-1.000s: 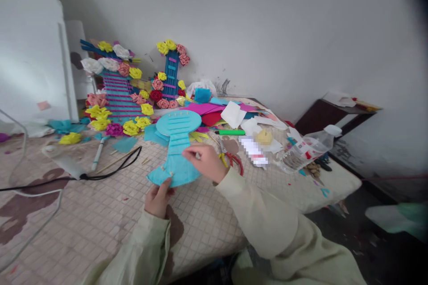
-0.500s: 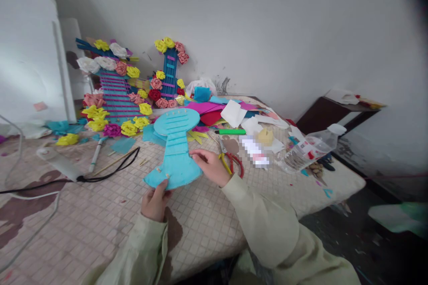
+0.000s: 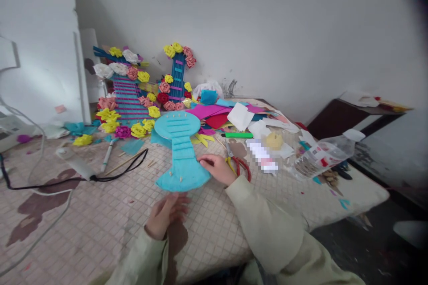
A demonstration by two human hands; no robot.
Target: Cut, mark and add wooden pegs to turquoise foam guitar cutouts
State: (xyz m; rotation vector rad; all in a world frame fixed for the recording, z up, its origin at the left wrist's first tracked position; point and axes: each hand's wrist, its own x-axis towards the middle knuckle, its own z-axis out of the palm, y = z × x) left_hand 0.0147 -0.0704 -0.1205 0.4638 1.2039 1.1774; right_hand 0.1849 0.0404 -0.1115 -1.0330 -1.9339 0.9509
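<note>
A light-blue craft piece (image 3: pixel 183 146), rounded at the top, narrow in the middle and flared at the bottom, has raised bands across it and small pale pegs at both ends. My right hand (image 3: pixel 219 169) pinches its right edge, just below the narrow part. Below the piece's lower edge, my left hand (image 3: pixel 167 214) is open, fingers spread and apart from it. Whether the piece rests on the table or is slightly raised, I cannot tell.
Two flower-trimmed craft pieces, a wide one (image 3: pixel 129 95) and a narrow one (image 3: pixel 178 78), lean against the wall. Red-handled pliers (image 3: pixel 245 167), a green marker (image 3: pixel 238 135), coloured paper (image 3: pixel 212 111) and a plastic bottle (image 3: pixel 326 158) lie rightward. A white power strip (image 3: pixel 75 164) lies left.
My left hand has let go of the craft piece's lower edge and moved down from it, fingers opening. My right hand stays at the right edge. The view has shifted left.
</note>
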